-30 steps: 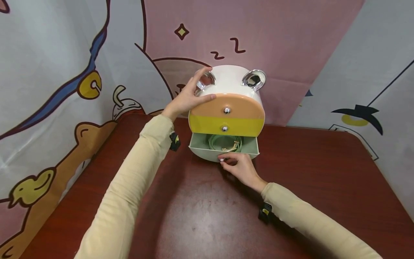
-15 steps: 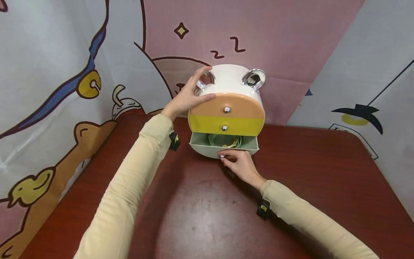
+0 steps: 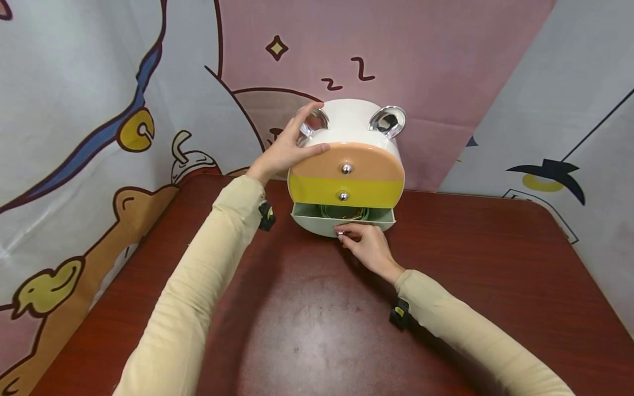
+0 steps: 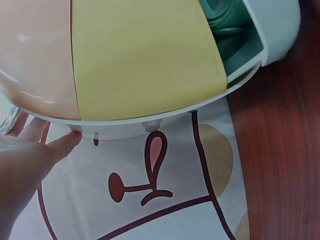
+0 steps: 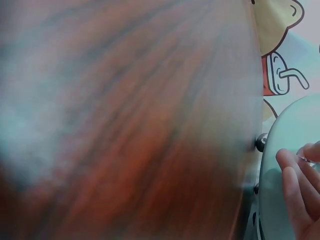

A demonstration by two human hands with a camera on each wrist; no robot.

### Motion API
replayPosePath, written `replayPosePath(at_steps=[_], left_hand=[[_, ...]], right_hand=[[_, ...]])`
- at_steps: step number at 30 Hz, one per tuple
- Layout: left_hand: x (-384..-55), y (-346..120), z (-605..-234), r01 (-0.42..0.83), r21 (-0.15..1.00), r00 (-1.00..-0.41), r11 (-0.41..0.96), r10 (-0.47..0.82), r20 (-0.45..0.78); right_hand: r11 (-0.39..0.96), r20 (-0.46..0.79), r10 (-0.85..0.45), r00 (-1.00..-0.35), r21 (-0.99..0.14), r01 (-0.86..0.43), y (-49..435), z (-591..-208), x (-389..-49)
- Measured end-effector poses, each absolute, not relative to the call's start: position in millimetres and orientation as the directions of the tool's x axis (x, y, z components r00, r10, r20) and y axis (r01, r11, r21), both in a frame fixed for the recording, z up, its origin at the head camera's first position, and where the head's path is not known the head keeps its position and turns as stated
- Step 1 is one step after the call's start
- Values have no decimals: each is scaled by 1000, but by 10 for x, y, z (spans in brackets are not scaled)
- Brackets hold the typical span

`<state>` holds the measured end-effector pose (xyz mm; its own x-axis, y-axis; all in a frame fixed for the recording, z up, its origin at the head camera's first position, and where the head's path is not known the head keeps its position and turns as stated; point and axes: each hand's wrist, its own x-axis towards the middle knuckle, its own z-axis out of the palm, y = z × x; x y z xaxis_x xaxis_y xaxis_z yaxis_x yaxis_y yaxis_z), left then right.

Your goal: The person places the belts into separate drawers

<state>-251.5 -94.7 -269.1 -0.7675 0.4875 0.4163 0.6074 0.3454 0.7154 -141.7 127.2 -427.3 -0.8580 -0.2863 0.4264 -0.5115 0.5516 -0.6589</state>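
A rounded drawer cabinet [image 3: 353, 124] with a white shell and two silver ears stands at the table's back. Its bottom drawer [image 3: 312, 224], pale green, is pulled partly out. Inside lies a coiled green belt [image 3: 327, 211], its near side hidden by the drawer front. My left hand [image 3: 284, 151] rests on the cabinet's upper left, thumb along the front edge and fingers spread around the left ear [image 3: 317, 122]. My right hand [image 3: 371, 248] pinches the bottom drawer's silver knob [image 3: 340, 234] between thumb and fingers.
Above the bottom drawer, the orange drawer [image 3: 317, 165] and yellow drawer [image 3: 312, 190] are closed, each with a silver knob. The cabinet stands on a dark red wooden table [image 3: 307, 330]. A cartoon-print cloth [image 3: 446, 60] hangs close behind and at the sides.
The bottom drawer has slid inward, away from me, with my right hand on its knob. Less of the coiled belt shows now. My left hand has stayed in place on the cabinet.
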Motion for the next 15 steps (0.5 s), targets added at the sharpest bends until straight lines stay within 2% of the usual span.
replayPosePath(at_steps=[15], left_hand=[[-2507,-955,-2692,596,721,-776,354,485,403]], right_hand=[[611,410,-244,-879,-639,-467,1245,-4266,-1584]])
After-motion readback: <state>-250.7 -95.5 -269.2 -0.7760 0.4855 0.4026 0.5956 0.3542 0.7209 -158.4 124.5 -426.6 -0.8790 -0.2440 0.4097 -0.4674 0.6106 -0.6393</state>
